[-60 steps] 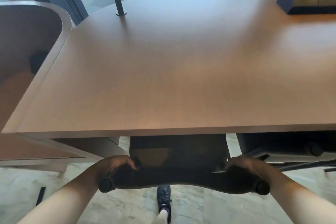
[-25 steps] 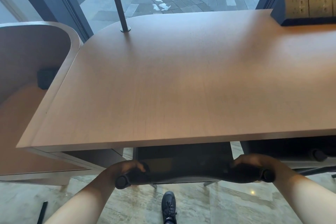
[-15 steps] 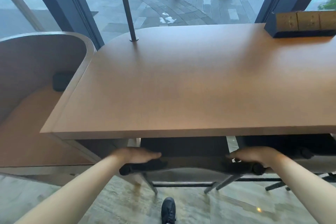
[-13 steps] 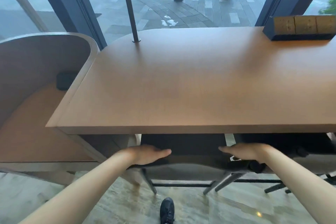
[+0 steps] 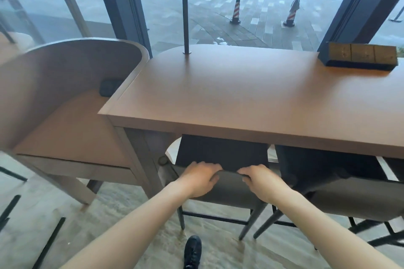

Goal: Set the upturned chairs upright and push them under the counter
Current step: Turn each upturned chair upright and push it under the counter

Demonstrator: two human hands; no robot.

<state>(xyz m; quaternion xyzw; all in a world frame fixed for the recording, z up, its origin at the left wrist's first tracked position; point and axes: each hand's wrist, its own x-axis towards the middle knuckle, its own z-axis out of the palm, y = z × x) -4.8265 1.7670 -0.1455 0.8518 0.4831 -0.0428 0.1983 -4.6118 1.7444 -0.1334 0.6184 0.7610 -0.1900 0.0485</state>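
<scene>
A dark chair (image 5: 223, 153) stands upright with its seat tucked under the brown wooden counter (image 5: 240, 135). Its grey backrest (image 5: 231, 192) faces me, just outside the counter's front edge. My left hand (image 5: 201, 178) and my right hand (image 5: 260, 179) sit close together at the middle of the backrest's top edge. On each hand the fingers lie over the edge and the thumb is curled beneath, so both grip it. A second dark chair (image 5: 328, 164) stands upright to the right, also pushed under the counter.
A curved wooden booth (image 5: 65, 85) adjoins the counter on the left. A socket box (image 5: 360, 59) sits at the counter's back right and a thin pole (image 5: 185, 6) rises from its back edge. My black shoe (image 5: 192, 251) is on the stone floor; black bars (image 5: 48, 244) lie at lower left.
Both hands have slid from the ends of the backrest to its middle. The chair has gone further under the counter, and my view has pulled back and risen.
</scene>
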